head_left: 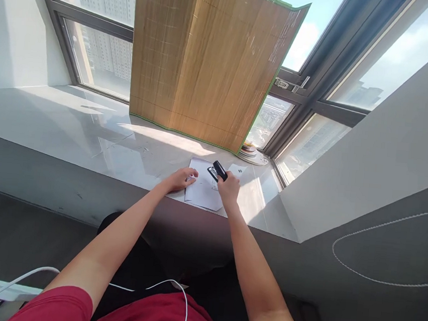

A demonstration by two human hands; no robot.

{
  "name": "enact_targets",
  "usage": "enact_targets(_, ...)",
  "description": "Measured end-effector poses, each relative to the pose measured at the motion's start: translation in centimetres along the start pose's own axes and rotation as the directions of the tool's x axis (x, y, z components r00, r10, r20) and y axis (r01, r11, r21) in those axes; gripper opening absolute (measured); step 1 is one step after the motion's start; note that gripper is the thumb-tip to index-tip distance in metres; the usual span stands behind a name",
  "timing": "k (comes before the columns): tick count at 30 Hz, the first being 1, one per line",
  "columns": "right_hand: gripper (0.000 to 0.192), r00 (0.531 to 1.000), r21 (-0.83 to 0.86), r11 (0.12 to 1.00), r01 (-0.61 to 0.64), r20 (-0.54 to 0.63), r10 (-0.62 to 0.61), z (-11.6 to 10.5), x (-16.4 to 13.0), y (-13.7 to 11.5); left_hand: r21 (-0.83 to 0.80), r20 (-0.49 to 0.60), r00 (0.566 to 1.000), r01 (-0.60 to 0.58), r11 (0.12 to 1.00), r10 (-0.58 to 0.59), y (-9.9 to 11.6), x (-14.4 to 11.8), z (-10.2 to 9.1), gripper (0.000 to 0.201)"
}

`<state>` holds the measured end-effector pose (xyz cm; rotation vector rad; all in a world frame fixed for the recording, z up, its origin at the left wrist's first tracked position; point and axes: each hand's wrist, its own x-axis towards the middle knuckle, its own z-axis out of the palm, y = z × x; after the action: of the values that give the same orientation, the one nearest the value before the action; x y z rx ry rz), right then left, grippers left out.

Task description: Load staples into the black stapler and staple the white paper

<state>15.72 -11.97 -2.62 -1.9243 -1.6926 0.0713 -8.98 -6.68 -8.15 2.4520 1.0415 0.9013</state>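
Note:
A black stapler [219,170] is gripped in my right hand [229,189], its jaws pointing up and to the left and standing apart. Below it, sheets of white paper [198,195] lie on the window sill, with some small printing near the stapler. My left hand [182,179] rests at the left edge of the paper, thumb and fingers apart and slightly curled, with nothing between them. A smaller white piece [237,170] with small dark marks lies just beyond my right hand.
A bamboo mat [203,68] with green edging stands against the window behind the paper. Round flat items [253,155] are stacked in the right corner. The tiled sill [131,157] ends at a front edge near my wrists. A beaded cord [341,258] hangs at right; a white cable [186,309] crosses my lap.

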Motion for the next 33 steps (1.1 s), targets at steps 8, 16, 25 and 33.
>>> enact_targets(8,0.03,0.984,0.001,0.998,0.065,0.166,-0.064,3.6,-0.3,-3.0,0.024,-0.098,0.969,0.23,0.973,-0.227,-0.1,-0.1,-0.2,0.019)
enact_targets(16,0.025,1.0,0.061,0.998,-0.005,-0.002,0.005,-0.1,-1.2,8.2,0.016,-0.048,0.969,0.242,0.97,-0.241,0.0,-0.1,-0.1,0.019)
enact_targets(25,0.047,0.999,0.273,0.962,0.008,0.028,-0.016,-2.6,3.9,15.1,0.071,-0.07,0.964,0.262,0.962,-0.257,0.9,-0.1,-0.4,0.019)
enact_targets(33,0.033,0.984,-0.043,0.988,0.146,0.105,-0.141,-0.5,9.3,13.2,0.46,0.037,0.875,0.414,0.786,-0.483,-4.3,-5.1,-7.3,0.039)
